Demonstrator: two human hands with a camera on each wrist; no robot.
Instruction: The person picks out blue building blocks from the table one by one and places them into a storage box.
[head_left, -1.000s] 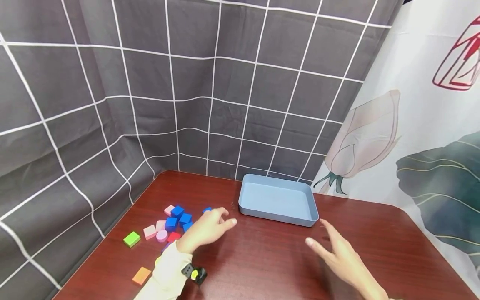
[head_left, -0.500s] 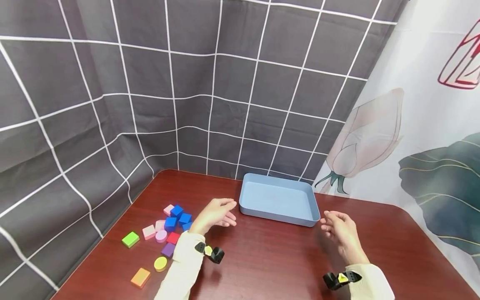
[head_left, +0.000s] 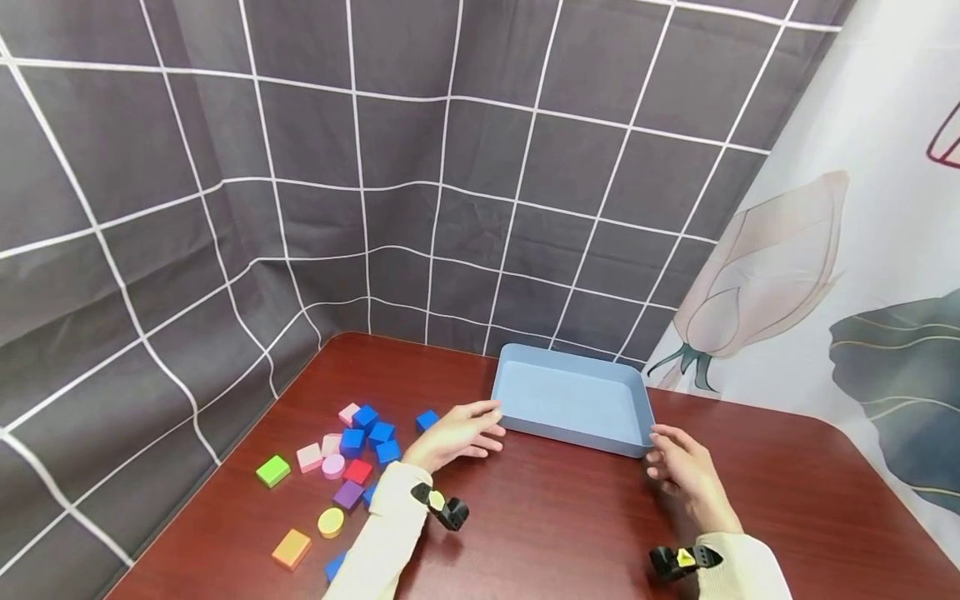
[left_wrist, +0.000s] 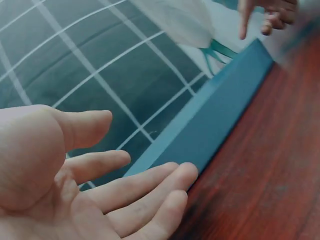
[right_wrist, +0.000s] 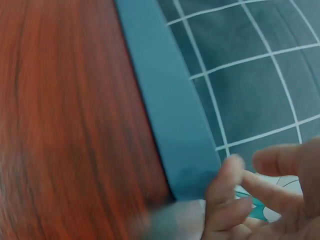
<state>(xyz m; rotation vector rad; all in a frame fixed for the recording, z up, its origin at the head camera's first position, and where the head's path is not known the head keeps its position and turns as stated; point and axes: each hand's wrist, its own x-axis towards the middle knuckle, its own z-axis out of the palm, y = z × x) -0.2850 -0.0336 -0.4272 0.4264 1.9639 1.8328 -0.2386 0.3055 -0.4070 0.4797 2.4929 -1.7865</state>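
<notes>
Two hands flank a pale blue tray at the back of a red-brown table, the left hand at its near left corner, the right hand at its near right. From the head camera, the left hand shows mainly its back. The left wrist camera gives the palm, with the thumb and forefinger apart from the other fingers and nothing pinched. Fingertips overlap the tray's outer wall there, though contact cannot be confirmed. The right wrist camera shows the right hand's fingers loosely bent, thumb apart, at the tray's corner; blur hides whether they touch.

Only the head camera takes in the blocks at left: a lone blue block just beside the left hand, a red block near a purple block, a pink disc, a green block, a yellow disc and an orange block. A pale sleeve partly covers another blue piece. A gray checked curtain hangs behind; at right, a white floral cloth.
</notes>
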